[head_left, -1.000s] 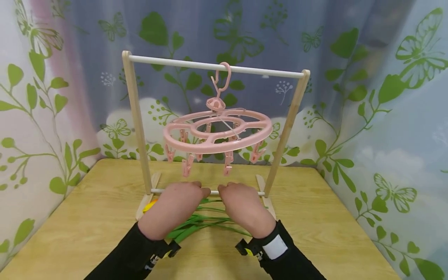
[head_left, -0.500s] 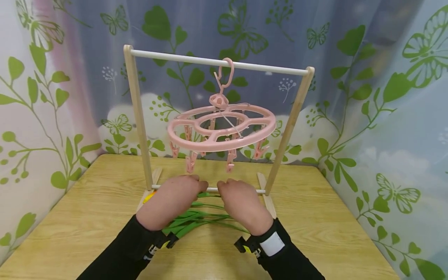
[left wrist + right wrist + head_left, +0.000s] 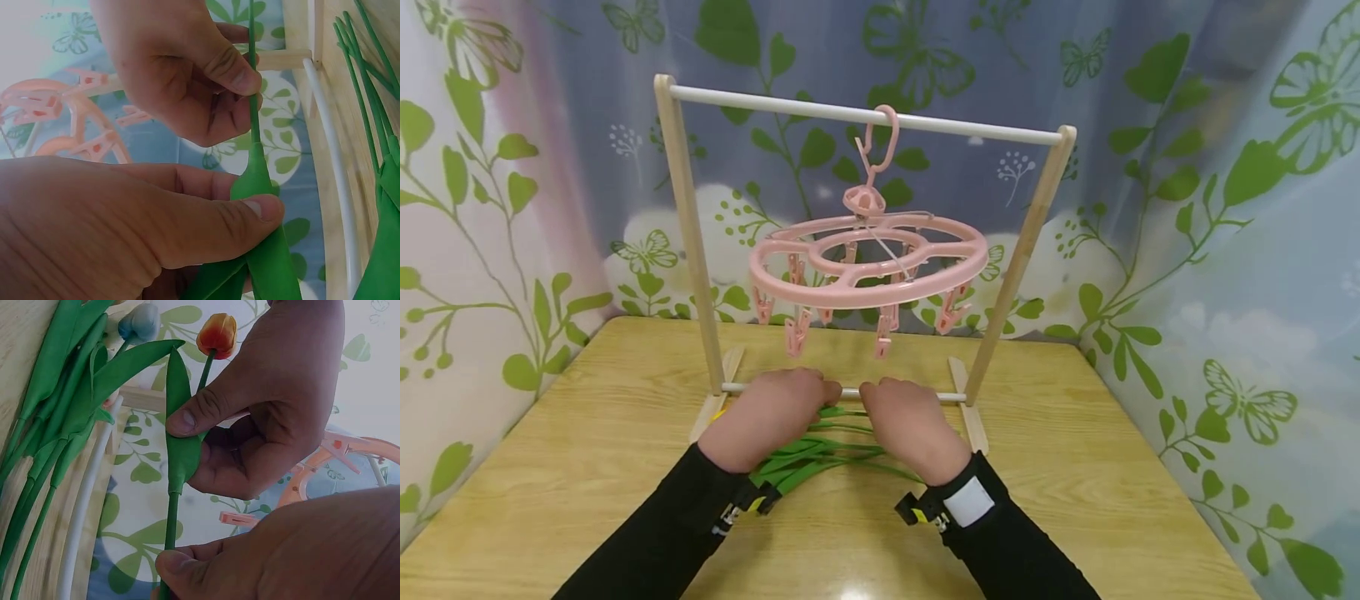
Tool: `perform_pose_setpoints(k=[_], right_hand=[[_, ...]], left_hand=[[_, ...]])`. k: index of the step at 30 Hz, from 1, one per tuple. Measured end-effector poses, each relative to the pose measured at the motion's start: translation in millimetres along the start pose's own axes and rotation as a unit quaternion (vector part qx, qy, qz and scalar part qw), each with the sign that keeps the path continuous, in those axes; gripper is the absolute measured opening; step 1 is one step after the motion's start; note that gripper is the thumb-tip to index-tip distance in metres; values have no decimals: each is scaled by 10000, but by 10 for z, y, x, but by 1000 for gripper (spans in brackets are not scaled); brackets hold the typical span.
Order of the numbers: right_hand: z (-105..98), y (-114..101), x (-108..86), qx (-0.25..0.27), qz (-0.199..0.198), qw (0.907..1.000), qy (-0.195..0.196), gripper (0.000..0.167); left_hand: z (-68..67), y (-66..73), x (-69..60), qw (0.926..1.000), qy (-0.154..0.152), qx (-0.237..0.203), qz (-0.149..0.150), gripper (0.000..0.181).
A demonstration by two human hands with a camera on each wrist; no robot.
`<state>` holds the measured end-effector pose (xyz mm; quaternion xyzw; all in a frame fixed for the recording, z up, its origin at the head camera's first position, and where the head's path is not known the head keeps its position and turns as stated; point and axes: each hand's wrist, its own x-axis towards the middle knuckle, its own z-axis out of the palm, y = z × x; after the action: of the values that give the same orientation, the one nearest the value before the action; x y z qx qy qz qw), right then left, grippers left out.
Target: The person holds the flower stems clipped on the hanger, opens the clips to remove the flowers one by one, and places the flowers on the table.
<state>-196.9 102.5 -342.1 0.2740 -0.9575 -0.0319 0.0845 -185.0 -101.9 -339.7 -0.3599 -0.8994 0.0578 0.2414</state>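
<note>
An artificial tulip with an orange bloom [image 3: 217, 335] is stretched between both hands, above the table's stems. My left hand [image 3: 767, 417] pinches it at the green leaf base, thumb on top. Farther along, my right hand [image 3: 917, 425] pinches its thin green stem [image 3: 254, 119] between thumb and fingers. Under the hands, several more artificial tulips lie on the table, their green leaves [image 3: 797, 458] and stems showing; one has a blue bloom [image 3: 140, 324]. In the head view the held tulip is mostly hidden by the hands.
A wooden rack with a white top bar [image 3: 775, 104] and lower bar [image 3: 84, 506] stands just behind the hands. From its top bar hangs a pink round clip hanger [image 3: 868, 258] with several clothespins. Patterned curtains [image 3: 1195, 250] surround the wooden table [image 3: 1075, 483].
The head view has shifted a little, so the rack and hanger sit higher in it. Both hands keep nearly the same pose and spacing over the stems.
</note>
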Motion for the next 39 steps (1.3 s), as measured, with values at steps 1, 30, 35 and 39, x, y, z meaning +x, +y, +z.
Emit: perform_pose_setpoints(k=[1, 30, 35, 39], right_hand=[[7, 0, 2, -20, -31, 10000, 9, 8], [322, -96, 33, 645, -38, 9978, -176, 17], [341, -91, 53, 700, -114, 9972, -240, 20], [376, -81, 75, 780, -237, 9964, -229, 18]], left_hand=[[7, -3, -2, 10000, 11, 27, 15, 10], [292, -5, 19, 9760, -1416, -1461, -775, 40], [311, -23, 27, 9749, -1366, -1620, -678, 42], [328, -32, 38, 9695, -1476, -1818, -731, 43]])
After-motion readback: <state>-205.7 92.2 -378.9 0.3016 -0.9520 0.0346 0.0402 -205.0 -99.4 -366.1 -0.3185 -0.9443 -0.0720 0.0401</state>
